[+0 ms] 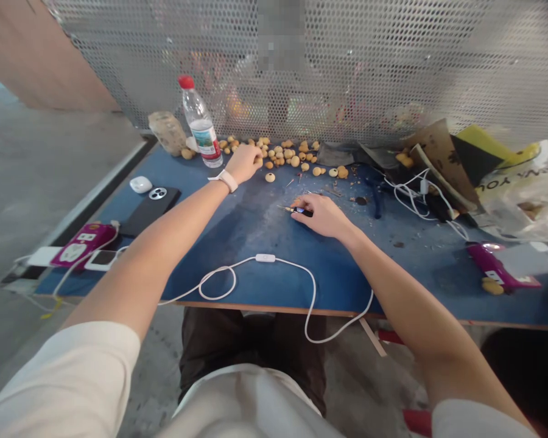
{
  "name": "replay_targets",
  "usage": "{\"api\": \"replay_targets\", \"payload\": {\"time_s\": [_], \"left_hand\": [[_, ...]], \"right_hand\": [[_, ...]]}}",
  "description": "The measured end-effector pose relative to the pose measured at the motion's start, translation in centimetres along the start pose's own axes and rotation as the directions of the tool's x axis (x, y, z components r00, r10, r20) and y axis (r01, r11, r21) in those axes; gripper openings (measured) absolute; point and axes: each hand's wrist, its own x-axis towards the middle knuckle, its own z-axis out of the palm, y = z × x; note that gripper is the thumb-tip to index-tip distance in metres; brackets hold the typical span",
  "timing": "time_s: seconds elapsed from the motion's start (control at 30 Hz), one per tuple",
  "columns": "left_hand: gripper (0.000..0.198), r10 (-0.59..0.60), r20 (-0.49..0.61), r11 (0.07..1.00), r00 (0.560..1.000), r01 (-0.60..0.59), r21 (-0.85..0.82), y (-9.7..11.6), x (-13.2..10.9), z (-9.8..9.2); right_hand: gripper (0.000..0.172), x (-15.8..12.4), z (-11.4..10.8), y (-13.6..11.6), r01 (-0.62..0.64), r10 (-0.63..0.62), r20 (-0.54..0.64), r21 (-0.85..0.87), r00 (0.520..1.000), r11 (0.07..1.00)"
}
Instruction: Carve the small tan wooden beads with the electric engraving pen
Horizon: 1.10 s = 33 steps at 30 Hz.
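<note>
- Blue-topped workbench (pixel 251 274) set against a perforated metal screen (pixel 347 67); white cable (pixel 265 258) looped across the bench.
- Left hand (pixel 244 164): fingers (pixel 258 159) curled down at the edge of a scatter of round tan beads (pixel 283 159); cannot tell whether a bead is held.
- Right hand (pixel 322 216): fingers closed around a slim pointed tool (pixel 295 210), tip aimed left, low over the bench.
- Red-capped water bottle (pixel 201 121) upright just beyond the left hand.

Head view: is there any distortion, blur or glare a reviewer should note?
Head view: wide-angle curvature bends the blue-topped wooden table; a mosaic blur covers part of the perforated metal screen; lighting is even, with soft shadows.
</note>
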Motion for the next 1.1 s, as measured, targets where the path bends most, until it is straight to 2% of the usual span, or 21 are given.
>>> {"api": "replay_targets", "payload": {"time_s": [0.07,0.13,0.23,0.33,0.47,0.57,0.73,0.9,1.1], "left_hand": [[0.01,-0.073,-0.039,0.997,0.997,0.074,0.022,0.4,-0.3,-0.7],[0.012,-0.128,-0.032,0.991,0.991,0.129,0.032,1.0,-0.6,-1.6],[0.017,-0.119,-0.027,0.993,0.993,0.119,0.006,2.2,-2.1,-2.7],[0.024,-0.091,-0.011,0.995,0.996,0.091,-0.045,3.8,-5.2,-3.5],[0.021,-0.066,0.038,0.994,0.997,0.069,-0.085,6.1,-10.0,-4.5],[0.021,-0.081,0.044,0.984,0.996,0.087,-0.153,7.1,-12.2,-5.4],[0.015,-0.084,0.048,0.989,0.995,0.089,-0.116,7.7,-13.5,-6.2],[0.013,-0.066,0.102,0.992,0.993,0.076,-0.104,7.7,-14.0,-5.7],[0.019,-0.025,0.089,0.992,0.996,0.036,-0.123,7.6,-14.2,-4.7]], "right_hand": [[0.021,0.0,0.0,0.1,-0.001,0.001,-0.008,0.001,1.0,1.0],[0.022,-0.1,0.0,0.1,-0.009,0.009,-0.016,0.002,1.0,1.0],[0.02,-0.2,0.0,0.1,-0.018,0.018,-0.021,0.006,1.0,1.0],[0.019,-0.2,0.0,0.2,-0.01,0.011,-0.031,0.011,0.999,1.0],[0.021,-0.3,0.0,0.5,-0.013,0.013,-0.036,-0.008,0.999,1.0],[0.022,-0.4,0.0,0.8,-0.03,0.029,-0.041,-0.007,0.999,1.0],[0.028,-0.6,0.0,1.3,-0.058,0.058,-0.053,0.008,0.997,0.998],[0.035,-0.7,0.1,1.9,-0.031,0.032,-0.07,0.011,0.997,0.999],[0.026,-0.5,0.1,1.4,-0.048,0.047,-0.067,-0.006,0.997,0.999]]}}
